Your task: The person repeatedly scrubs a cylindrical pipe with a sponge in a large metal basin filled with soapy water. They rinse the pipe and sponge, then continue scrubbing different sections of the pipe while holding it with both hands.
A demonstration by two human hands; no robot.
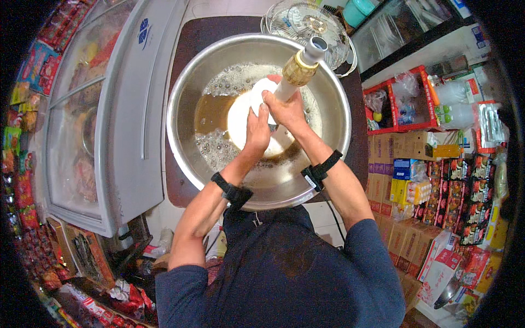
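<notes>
A wide steel basin [180, 126] holds brownish, sudsy water [210, 112]. In it rests a white round base [240, 123], partly under the water. From beside it a white tube with a yellowed collar [299, 70] and a grey end slants up and away to the right; it looks like a fan stand. My right hand [287, 112] is wrapped around the lower part of the tube. Close against it, my left hand [257, 128] grips the white part near the middle, its fingertips partly hidden. Whether a cloth lies under my fingers cannot be made out.
The basin stands on a dark table [183, 60]. Behind it lies a wire fan guard [306, 22]. To the left is a glass-topped chest freezer [131, 109]. Stacked cartons [402, 240], a red crate [394, 101] and packaged goods line the right side.
</notes>
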